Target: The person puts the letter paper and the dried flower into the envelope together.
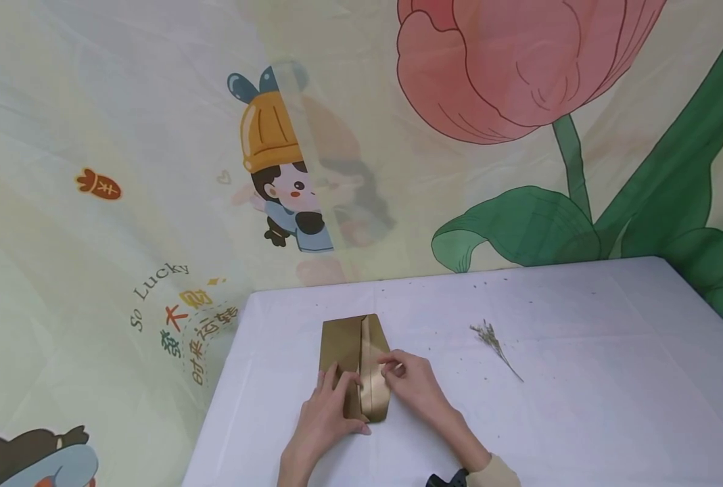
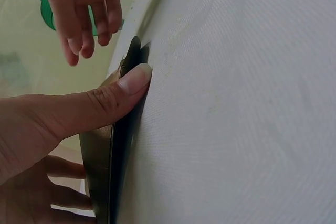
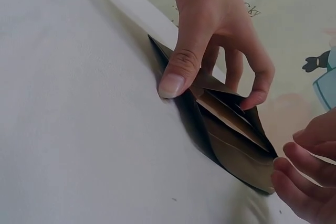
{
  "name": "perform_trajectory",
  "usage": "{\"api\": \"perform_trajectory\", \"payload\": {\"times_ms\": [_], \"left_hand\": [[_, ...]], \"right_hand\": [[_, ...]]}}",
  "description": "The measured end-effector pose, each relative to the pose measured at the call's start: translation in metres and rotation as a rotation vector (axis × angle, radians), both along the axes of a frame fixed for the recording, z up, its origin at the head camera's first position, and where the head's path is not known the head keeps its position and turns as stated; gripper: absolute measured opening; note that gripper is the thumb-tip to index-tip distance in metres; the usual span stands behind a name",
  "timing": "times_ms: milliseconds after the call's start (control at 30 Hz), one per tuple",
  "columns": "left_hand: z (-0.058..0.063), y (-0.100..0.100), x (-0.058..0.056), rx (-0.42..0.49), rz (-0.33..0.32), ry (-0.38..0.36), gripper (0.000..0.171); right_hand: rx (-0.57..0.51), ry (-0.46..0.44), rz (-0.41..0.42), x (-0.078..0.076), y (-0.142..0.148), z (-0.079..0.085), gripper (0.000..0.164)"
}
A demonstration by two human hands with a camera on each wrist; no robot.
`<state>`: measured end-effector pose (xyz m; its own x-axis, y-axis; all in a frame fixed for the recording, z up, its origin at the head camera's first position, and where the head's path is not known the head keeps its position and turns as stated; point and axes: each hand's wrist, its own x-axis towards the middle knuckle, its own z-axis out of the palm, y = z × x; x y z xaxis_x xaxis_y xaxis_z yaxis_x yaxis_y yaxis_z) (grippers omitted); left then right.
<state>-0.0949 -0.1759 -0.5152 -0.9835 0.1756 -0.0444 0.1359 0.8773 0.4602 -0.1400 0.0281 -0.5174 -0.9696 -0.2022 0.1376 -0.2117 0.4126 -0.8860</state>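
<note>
Reading the head view from left to right, we recorded a thin printed backdrop, a white tablecloth, a gold envelope at lower centre and a dried sprig with a thin stem at right. The envelope was a flat, smooth rectangle with rounded corners; its paler, glossy flap lay along the right side.

In the left wrist view, we observed the tablecloth's fine weave; the head view rendered it plain. In the right wrist view, we saw the parted mouth and brown interior more clearly than from above.

The left hand gripped the envelope's near end, thumb against the edge, index finger bent at the mouth. The right hand was at the flap's right edge, fingers relaxed and slightly apart; we could not tell whether they touched it.
</note>
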Motion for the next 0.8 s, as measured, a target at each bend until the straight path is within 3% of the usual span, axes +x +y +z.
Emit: {"api": "perform_trajectory", "payload": {"times_ms": [200, 467, 800], "left_hand": [[0.000, 0.000, 0.000, 0.002, 0.000, 0.003, 0.076], [-0.003, 0.000, 0.000, 0.005, 0.005, 0.010, 0.076], [-0.002, -0.001, 0.001, 0.009, -0.003, 0.032, 0.076]], "right_hand": [[0.084, 0.101, -0.032, 0.003, 0.007, 0.002, 0.014], [0.188, 0.213, -0.135, 0.002, 0.019, 0.004, 0.015], [0.295, 0.259, -0.205, 0.001, 0.035, 0.000, 0.015]]}}
